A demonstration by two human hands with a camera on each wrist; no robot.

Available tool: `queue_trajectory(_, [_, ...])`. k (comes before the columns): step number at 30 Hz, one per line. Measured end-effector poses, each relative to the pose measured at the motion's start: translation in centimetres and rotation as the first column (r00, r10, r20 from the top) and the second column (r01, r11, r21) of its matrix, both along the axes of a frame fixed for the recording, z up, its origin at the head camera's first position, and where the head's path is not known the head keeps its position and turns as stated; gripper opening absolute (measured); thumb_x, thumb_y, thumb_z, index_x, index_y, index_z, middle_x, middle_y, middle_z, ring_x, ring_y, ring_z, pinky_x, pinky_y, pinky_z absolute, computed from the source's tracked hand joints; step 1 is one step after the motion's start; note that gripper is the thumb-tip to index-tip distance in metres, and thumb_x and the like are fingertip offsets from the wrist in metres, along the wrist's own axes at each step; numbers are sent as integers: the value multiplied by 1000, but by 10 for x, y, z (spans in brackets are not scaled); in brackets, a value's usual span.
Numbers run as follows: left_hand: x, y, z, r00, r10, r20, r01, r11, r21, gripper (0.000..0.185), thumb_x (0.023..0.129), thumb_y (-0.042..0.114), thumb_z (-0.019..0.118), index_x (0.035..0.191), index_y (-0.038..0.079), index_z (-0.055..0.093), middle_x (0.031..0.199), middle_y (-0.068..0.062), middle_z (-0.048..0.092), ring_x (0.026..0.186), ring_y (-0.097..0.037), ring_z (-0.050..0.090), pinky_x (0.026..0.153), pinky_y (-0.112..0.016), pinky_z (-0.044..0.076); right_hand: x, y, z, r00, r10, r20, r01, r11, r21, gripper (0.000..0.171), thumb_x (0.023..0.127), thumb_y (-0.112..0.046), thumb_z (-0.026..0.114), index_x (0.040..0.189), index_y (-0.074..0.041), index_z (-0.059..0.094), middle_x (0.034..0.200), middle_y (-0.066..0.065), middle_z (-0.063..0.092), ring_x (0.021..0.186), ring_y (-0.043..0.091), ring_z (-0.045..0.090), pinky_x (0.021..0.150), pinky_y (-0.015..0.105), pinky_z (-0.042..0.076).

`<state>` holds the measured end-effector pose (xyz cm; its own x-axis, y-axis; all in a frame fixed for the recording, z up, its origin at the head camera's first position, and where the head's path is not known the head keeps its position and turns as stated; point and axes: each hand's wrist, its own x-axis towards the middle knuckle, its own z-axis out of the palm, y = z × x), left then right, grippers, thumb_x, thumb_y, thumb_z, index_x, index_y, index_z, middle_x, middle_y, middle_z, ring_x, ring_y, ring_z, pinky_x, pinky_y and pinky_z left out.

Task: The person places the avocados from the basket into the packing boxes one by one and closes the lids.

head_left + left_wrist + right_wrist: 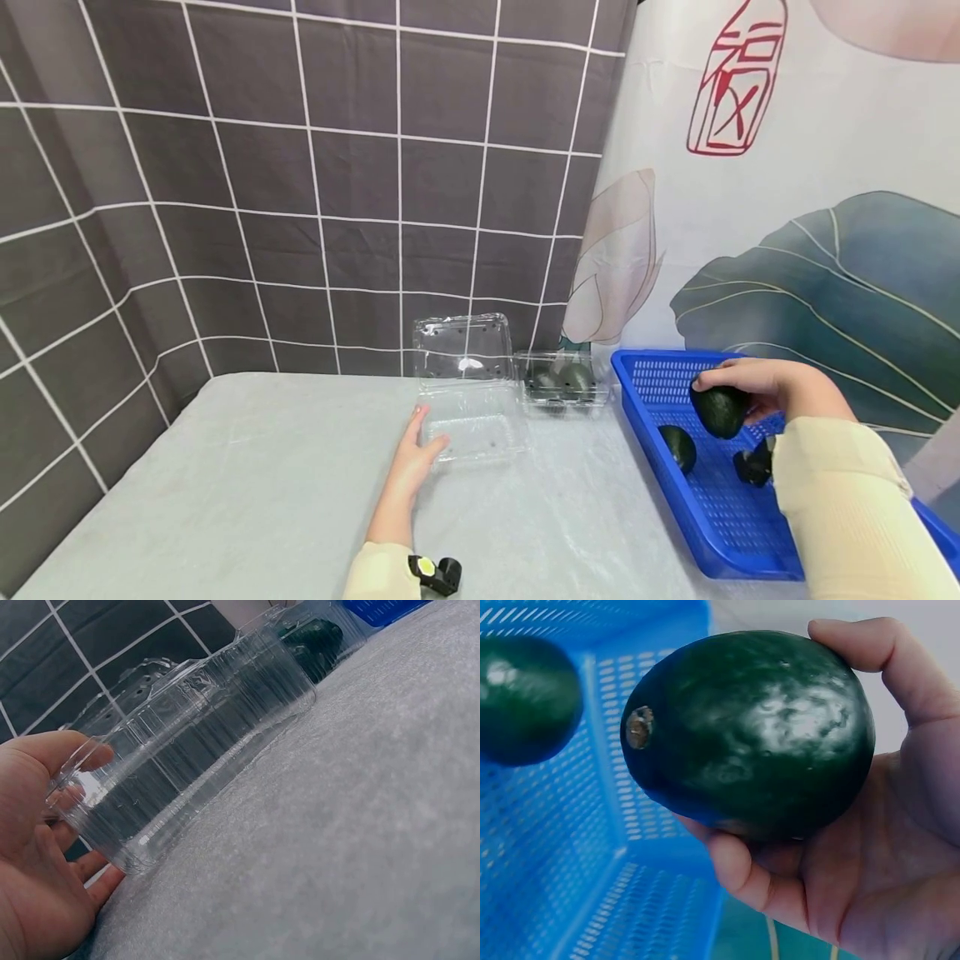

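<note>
My right hand [757, 385] grips a dark green avocado [720, 411] above the blue basket. Its thumb and fingers curl round the fruit, and the stem scar shows in the right wrist view. A second avocado [678, 448] lies in the basket near its left wall. My left hand [415, 458] holds the left end of a clear plastic clamshell box [476, 429] on the table. In the left wrist view the thumb lies along the near corner and the other fingers wrap the end wall. The clamshell's lid [462, 346] stands raised at the back, and no fruit shows inside.
A closed clear clamshell [562, 383] with avocados in it stands right of the raised lid. The blue perforated basket [667, 508] occupies the table's right side. Behind the pale table [285, 483] hang a grey grid curtain [352, 175] and a printed cloth [675, 108].
</note>
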<state>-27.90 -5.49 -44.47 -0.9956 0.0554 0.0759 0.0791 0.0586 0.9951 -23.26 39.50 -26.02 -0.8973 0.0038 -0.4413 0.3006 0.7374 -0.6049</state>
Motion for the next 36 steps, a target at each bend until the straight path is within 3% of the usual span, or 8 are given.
queue_trajectory(6, [1, 1, 2, 1000, -1, -5, 1, 1000, -9, 69, 82, 6, 59, 143, -2, 27, 151, -22, 11, 137, -41, 7, 110, -54, 8, -6, -16, 13, 998, 53, -41, -51, 997, 54, 85, 86, -46, 55, 132, 16, 18, 113, 30, 43, 93, 33, 54, 76, 43, 54])
queue_trajectory(15, [0, -1, 0, 1000, 7, 5, -7, 1000, -12, 69, 81, 6, 60, 143, -1, 29, 152, -20, 12, 137, -40, 7, 110, -53, 8, -17, -46, 29, 991, 114, -74, -102, 984, 143, 80, 87, -46, 52, 129, 15, 22, 107, 26, 45, 92, 32, 51, 72, 39, 54])
queue_trajectory(22, [-1, 0, 1, 1000, 3, -18, -3, 1000, -2, 69, 81, 5, 60, 142, -3, 28, 151, -22, 12, 137, -40, 8, 110, -53, 8, -27, -67, 30, 972, 137, -190, -100, 976, 192, 72, 88, -44, 51, 125, 11, 25, 103, 24, 45, 86, 28, 52, 65, 38, 53])
queue_trajectory(30, [0, 0, 0, 1000, 7, -29, -7, 1000, -4, 68, 81, 4, 60, 141, -4, 29, 150, -23, 13, 137, -40, 9, 110, -51, 9, -33, -83, 29, 945, 119, -305, -71, 984, 165, 69, 88, -43, 49, 127, 10, 26, 106, 27, 43, 84, 28, 53, 60, 36, 52])
queue_trajectory(36, [-1, 0, 1, 1000, 8, -25, -8, 1000, -10, 67, 82, 5, 59, 142, -3, 29, 151, -23, 13, 137, -40, 9, 110, -52, 10, -38, -93, 29, 941, 68, -332, -47, 996, 71, 69, 90, -41, 43, 129, 13, 25, 113, 28, 40, 89, 30, 52, 62, 34, 53])
